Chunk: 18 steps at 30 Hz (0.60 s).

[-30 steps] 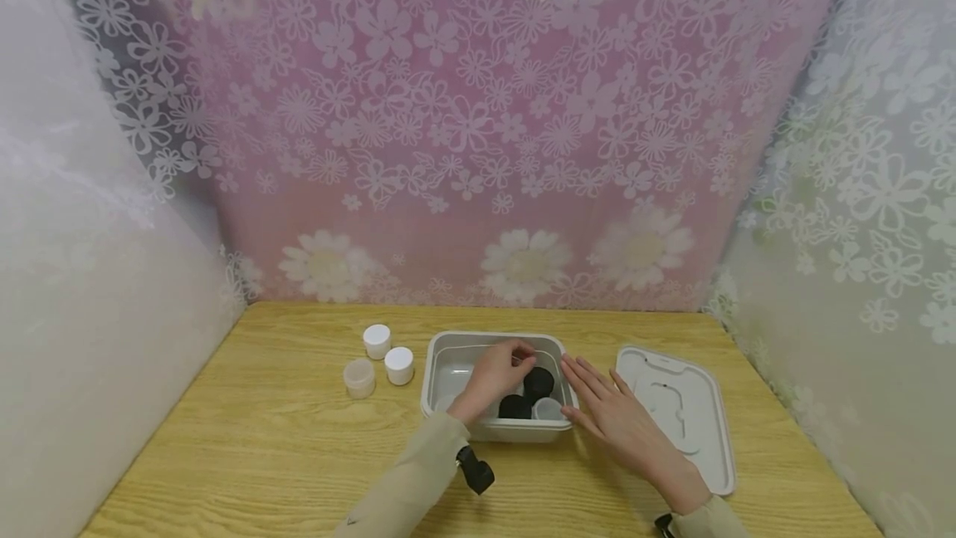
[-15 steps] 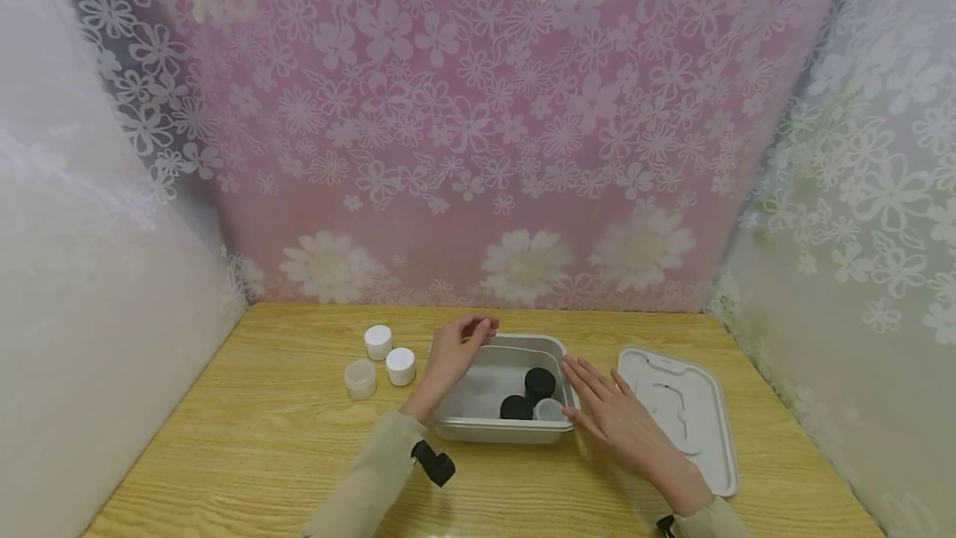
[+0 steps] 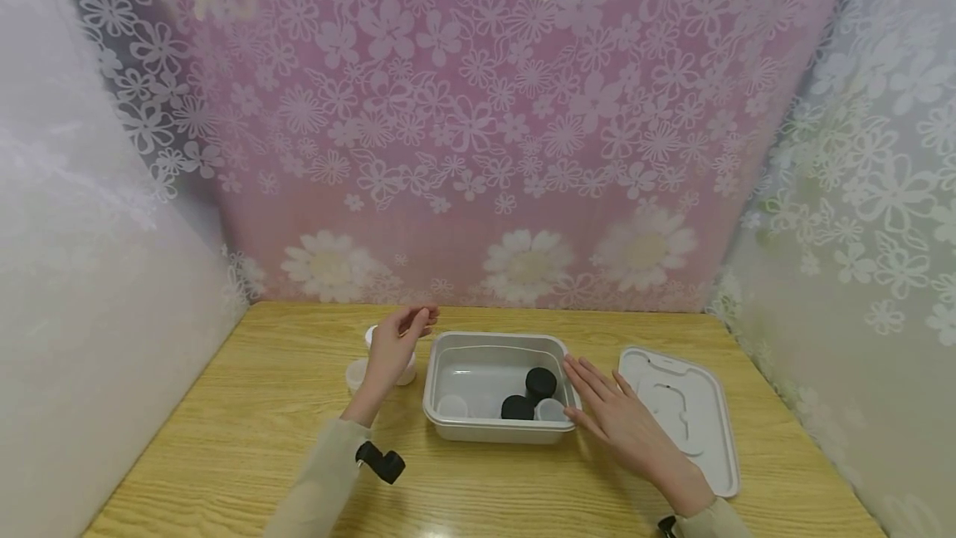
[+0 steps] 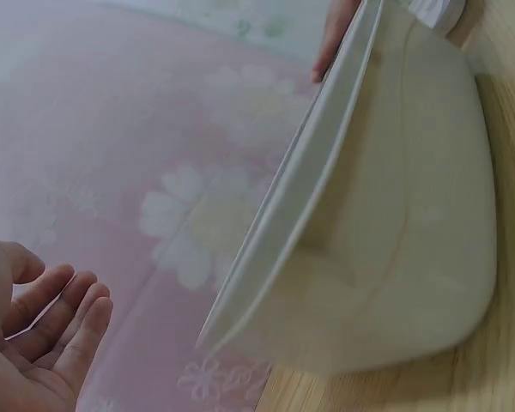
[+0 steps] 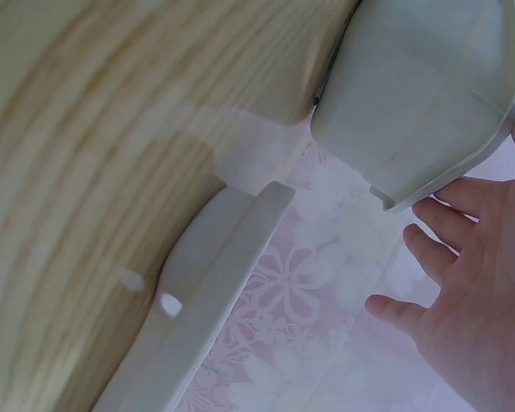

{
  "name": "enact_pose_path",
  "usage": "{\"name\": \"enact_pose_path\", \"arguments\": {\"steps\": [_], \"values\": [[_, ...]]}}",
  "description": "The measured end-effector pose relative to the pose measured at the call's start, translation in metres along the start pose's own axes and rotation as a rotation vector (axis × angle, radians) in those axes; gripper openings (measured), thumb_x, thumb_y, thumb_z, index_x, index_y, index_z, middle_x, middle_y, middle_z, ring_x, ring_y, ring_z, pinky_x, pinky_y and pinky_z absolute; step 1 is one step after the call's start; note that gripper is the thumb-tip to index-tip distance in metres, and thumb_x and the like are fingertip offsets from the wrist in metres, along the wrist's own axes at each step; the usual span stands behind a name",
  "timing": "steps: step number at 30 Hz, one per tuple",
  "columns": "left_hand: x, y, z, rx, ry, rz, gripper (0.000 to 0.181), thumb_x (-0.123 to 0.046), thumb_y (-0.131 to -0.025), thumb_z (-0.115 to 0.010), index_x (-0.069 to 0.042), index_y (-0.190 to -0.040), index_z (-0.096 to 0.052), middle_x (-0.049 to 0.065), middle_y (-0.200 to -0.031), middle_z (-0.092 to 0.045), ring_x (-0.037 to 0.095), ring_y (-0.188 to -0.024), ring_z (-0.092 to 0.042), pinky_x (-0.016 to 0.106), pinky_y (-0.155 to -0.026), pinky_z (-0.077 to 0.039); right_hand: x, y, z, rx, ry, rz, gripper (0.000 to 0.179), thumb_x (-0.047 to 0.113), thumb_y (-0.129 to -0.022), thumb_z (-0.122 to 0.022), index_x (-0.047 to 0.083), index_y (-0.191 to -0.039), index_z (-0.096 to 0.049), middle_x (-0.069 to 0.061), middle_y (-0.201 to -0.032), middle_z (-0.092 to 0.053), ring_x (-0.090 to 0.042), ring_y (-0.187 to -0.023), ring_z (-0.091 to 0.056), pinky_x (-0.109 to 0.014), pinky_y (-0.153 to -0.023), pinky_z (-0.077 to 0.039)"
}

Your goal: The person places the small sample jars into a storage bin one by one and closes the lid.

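My left hand (image 3: 392, 351) hovers left of a light grey plastic box (image 3: 502, 433), over a group of small jars, its fingers loosely bent and holding nothing. Behind it a white-lidded jar (image 3: 370, 335) shows only partly, as does another white jar (image 3: 408, 374); a translucent jar (image 3: 355, 374) stands beside the wrist. My right hand (image 3: 623, 422) rests straight fingers against the box's right rim. Inside the box are two black-lidded jars, one farther back (image 3: 541, 383) and one nearer (image 3: 517, 408), a translucent jar (image 3: 550, 411) at front right and a pale round one (image 3: 451, 407) at front left.
A light grey lid (image 3: 683, 413) lies on the wooden table (image 3: 246, 430), right of the box and partly under the right forearm. Patterned sheets (image 3: 478, 148) enclose the back and both sides.
My left hand has come out of the box, crossed its left rim and moved left over the small jars. The pale jar at front left is now uncovered. My right hand stays at the rim.
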<state>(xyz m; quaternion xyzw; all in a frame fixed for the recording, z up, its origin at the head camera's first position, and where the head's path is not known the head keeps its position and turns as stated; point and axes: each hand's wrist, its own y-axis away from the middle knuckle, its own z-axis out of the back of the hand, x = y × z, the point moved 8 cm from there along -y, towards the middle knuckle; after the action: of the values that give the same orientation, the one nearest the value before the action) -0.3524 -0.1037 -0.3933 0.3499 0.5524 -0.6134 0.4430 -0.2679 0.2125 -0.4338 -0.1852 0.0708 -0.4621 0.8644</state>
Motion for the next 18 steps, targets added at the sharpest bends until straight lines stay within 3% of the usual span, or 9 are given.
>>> {"name": "enact_pose_path", "arguments": {"steps": [5, 10, 12, 18], "values": [[0.006, 0.004, 0.032, -0.032, -0.041, 0.011, 0.029, -0.013, -0.106, -0.055, 0.006, -0.126, -0.065, 0.024, -0.125, -0.067, 0.04, -0.115, -0.064, 0.047, -0.097, -0.056, -0.001, -0.001, -0.001, -0.002, 0.0, -0.001, 0.066, 0.042, -0.103, -0.056, 0.007, -0.156, -0.039, -0.007, -0.16, -0.04, -0.031, -0.145, -0.04, -0.066, -0.114, -0.03], [0.017, 0.01, 0.064, -0.061, -0.175, 0.015, 0.031, -0.024, -0.105, -0.06, -0.004, -0.127, -0.068, 0.014, -0.126, -0.069, 0.03, -0.115, -0.065, 0.037, -0.095, -0.058, -0.001, 0.0, -0.001, 0.002, -0.008, -0.001, 0.067, 0.042, -0.103, -0.056, 0.007, -0.157, -0.038, -0.007, -0.16, -0.04, -0.031, -0.145, -0.04, -0.066, -0.114, -0.029], [0.021, 0.013, 0.074, -0.066, -0.235, 0.021, 0.032, -0.028, -0.104, -0.061, -0.008, -0.127, -0.068, 0.011, -0.126, -0.069, 0.027, -0.116, -0.065, 0.035, -0.095, -0.058, -0.001, 0.0, -0.001, 0.005, -0.008, -0.002, 0.067, 0.042, -0.103, -0.056, 0.007, -0.157, -0.038, -0.007, -0.16, -0.04, -0.031, -0.145, -0.039, -0.067, -0.114, -0.029], [0.032, 0.022, 0.093, -0.034, -0.291, 0.042, 0.037, -0.026, -0.099, -0.069, -0.008, -0.131, -0.064, 0.013, -0.13, -0.066, 0.03, -0.119, -0.063, 0.046, -0.1, -0.055, -0.001, -0.001, -0.001, 0.012, -0.008, -0.011, 0.066, 0.042, -0.103, -0.055, 0.007, -0.157, -0.038, -0.007, -0.161, -0.039, -0.032, -0.146, -0.039, -0.066, -0.115, -0.029]]}}
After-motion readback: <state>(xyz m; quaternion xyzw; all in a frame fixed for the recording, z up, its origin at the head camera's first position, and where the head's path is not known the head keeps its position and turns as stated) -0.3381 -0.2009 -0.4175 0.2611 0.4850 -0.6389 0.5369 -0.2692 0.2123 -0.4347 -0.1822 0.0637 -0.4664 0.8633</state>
